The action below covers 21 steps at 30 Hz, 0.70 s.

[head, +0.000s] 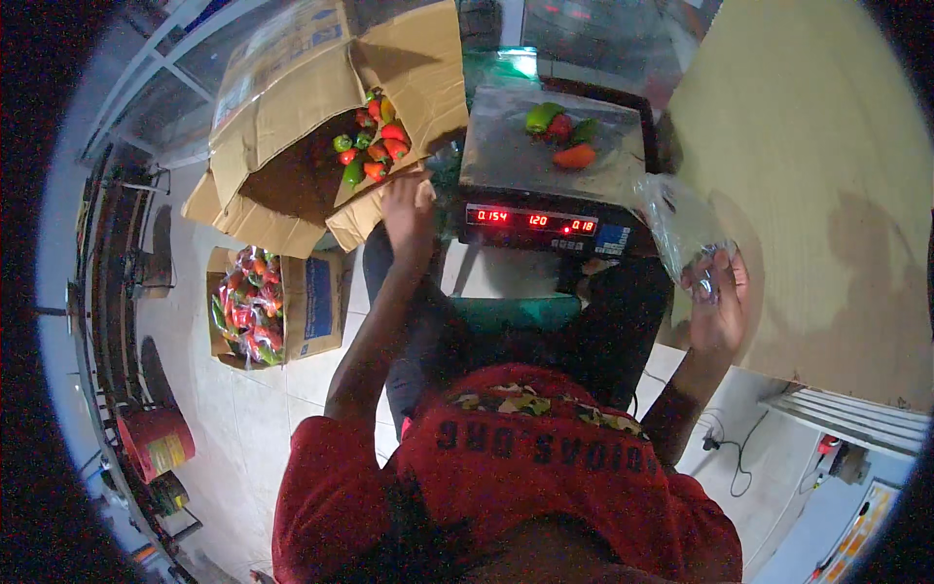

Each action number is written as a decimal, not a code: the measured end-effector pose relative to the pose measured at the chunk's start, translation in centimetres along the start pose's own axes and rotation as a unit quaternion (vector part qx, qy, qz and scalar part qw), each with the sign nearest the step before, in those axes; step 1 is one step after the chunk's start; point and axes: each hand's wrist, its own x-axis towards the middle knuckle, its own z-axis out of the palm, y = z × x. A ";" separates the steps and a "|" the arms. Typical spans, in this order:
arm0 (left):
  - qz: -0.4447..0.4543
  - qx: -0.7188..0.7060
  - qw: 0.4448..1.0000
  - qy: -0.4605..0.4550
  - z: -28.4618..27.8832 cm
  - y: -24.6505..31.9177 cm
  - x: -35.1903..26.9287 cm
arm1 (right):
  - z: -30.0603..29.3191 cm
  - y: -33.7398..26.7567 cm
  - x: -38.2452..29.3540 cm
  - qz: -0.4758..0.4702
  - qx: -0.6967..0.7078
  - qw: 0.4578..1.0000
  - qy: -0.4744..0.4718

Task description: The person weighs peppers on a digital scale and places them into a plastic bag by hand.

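Observation:
My left hand (407, 215) is at the lower flap of a large open cardboard box (284, 124); its fingertips are partly hidden, so I cannot tell whether it grips the flap. Inside the box lie several loose red and green peppers (376, 150). With my right hand (719, 292) I hold a clear plastic bag (675, 226) up by one end, right of a digital weighing scale (503, 160). On the scale's metal plate sit a green pepper (543, 117), a dark red pepper (560, 128) and an orange-red pepper (574, 156), with more green beside them. Red digits glow on the scale's display (533, 219).
A smaller cardboard box (314, 303) on the tiled floor holds bagged peppers (252, 306). To the right stands a wooden tabletop (795, 219). A red bucket (155, 442) is at the far left. Cables (740, 456) trail on the floor at lower right.

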 end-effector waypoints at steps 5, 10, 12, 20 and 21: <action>-0.050 0.034 0.998 -0.029 -2.9 -3.1 -4.6 | 0.4 0.0 0.0 -0.011 -0.038 0.999 -0.005; -0.056 0.127 0.990 -0.027 -2.3 -3.2 -6.2 | 1.6 -0.2 -0.4 -0.023 -0.047 0.999 0.010; -0.053 0.131 0.989 -0.032 -2.1 -3.3 -6.3 | 1.5 0.0 -0.6 -0.019 -0.049 0.998 0.028; -0.056 0.121 0.990 -0.056 -1.8 -3.5 -6.2 | 0.4 1.0 -0.1 0.015 -0.040 0.999 0.002; -0.048 0.127 0.989 -0.057 -1.8 -3.4 -6.0 | 0.5 1.2 -0.1 0.017 -0.040 0.999 -0.001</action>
